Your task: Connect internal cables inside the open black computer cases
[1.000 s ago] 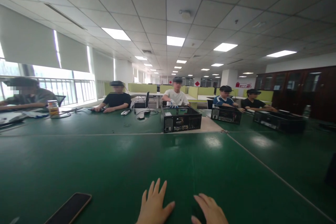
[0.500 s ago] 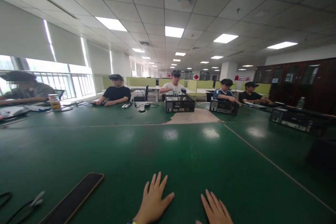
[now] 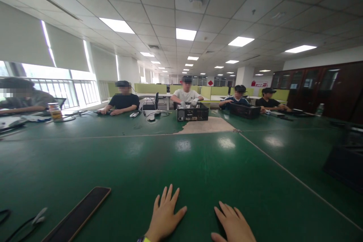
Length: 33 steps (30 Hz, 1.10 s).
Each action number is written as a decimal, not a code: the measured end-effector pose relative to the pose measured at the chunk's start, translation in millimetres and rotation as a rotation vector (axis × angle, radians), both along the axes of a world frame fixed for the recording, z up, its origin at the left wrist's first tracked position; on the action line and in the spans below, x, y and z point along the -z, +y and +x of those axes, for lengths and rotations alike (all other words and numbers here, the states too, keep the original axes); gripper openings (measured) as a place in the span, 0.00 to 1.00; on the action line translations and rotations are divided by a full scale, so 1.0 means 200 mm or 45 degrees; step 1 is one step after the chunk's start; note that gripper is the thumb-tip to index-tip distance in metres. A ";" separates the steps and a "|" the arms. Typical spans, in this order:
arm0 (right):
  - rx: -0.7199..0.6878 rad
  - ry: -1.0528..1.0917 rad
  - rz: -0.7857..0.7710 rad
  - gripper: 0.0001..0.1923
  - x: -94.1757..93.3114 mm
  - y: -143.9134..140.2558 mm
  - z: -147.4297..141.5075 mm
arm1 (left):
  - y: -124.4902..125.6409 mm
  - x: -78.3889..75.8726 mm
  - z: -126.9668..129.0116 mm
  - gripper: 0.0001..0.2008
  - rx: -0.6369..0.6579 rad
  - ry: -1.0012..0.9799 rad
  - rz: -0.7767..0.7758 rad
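Hands: left hand [image 3: 166,215] and right hand [image 3: 234,225] lie flat, fingers spread, on the green table [image 3: 198,166], bottom centre, holding nothing.
Phone: dark phone [image 3: 78,215] lies lower left, apart from the left hand.
Change: view has steadied; hands barely shifted.
Far: a person works in a black computer case [image 3: 193,113], centre.

Both hands were bare: no gloves, no rings seen. The left hand [image 3: 166,217] showed five fingers and a yellow-green band at the wrist, cut off by the lower frame edge. The right hand [image 3: 234,225] showed no wristwear in the visible portion. No sleeves appeared on either forearm within frame.
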State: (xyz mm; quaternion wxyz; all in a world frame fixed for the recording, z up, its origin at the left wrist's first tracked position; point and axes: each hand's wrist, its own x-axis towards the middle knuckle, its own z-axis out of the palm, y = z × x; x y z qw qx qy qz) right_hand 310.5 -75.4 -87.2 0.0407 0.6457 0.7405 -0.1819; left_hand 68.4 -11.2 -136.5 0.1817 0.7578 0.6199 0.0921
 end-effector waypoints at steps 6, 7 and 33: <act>-0.065 0.050 -0.020 0.38 -0.07 0.03 0.04 | 0.00 0.00 0.01 0.39 -0.023 0.010 0.009; -0.067 0.043 -0.038 0.39 -0.08 0.03 0.03 | 0.00 0.00 0.01 0.39 -0.026 0.013 0.009; 0.379 -0.155 0.342 0.32 -0.51 0.39 0.79 | 0.06 -0.04 -0.11 0.40 -0.071 -0.515 -0.104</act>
